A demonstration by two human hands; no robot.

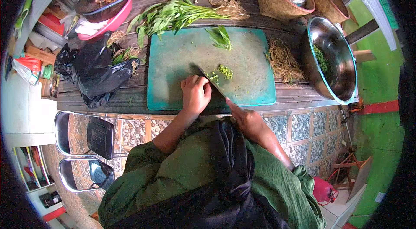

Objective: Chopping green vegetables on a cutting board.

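Observation:
My right hand (248,120) grips the handle of a kitchen knife (213,82), whose dark blade slants up and left over a green cutting board (169,66). Against the blade's left side rests my left hand (196,94), its fingers curled down; whatever may lie under them is hidden. Small chopped green pieces (225,71) lie on the board just right of the blade. Farther back on the board sit a few loose green leaves (221,37). Behind it stretches a bunch of leafy greens (177,13) with its roots (232,9) still attached.
Trimmed roots (285,61) lie right of the board, beside a steel bowl (334,79) holding chopped greens (321,60). On the left are a black plastic bag (97,70) and a pink basin (122,18). Woven baskets (273,0) line the back of the wooden table (130,103).

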